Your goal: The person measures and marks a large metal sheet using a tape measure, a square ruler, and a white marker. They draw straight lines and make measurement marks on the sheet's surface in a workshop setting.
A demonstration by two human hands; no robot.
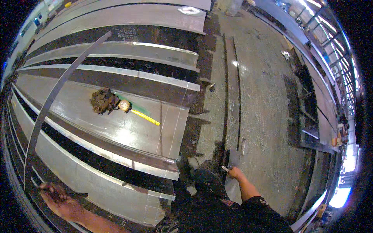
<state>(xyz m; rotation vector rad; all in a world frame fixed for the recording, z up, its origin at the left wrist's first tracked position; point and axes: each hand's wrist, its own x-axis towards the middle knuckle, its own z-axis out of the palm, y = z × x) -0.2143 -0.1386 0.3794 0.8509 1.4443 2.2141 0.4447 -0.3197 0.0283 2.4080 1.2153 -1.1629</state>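
Observation:
At the lower left, my left hand (58, 200) is beside the lower end of a long, flat metal strip (58, 85) that crosses over the steel beams. Its darkened fingers are slightly bent and apart, and nothing shows in them. My right hand (235, 173), low and right of the beams, is closed on a short whitish stick (225, 168) whose tip sticks out to the left. On the wide beam (85, 128) ahead of me lie a crumpled brown rag (104, 101) and a tape measure (124, 105) with some yellow blade (147, 117) pulled out. Thin pale lines run across that beam near its right end.
Several more steel beams (167, 58) lie side by side, with dark gaps between them. A whitish ring-shaped item (191, 11) sits on a far beam. Right of the beam ends is concrete floor (264, 97) with a long rail (232, 93). Metal framework (311, 105) stands farther right.

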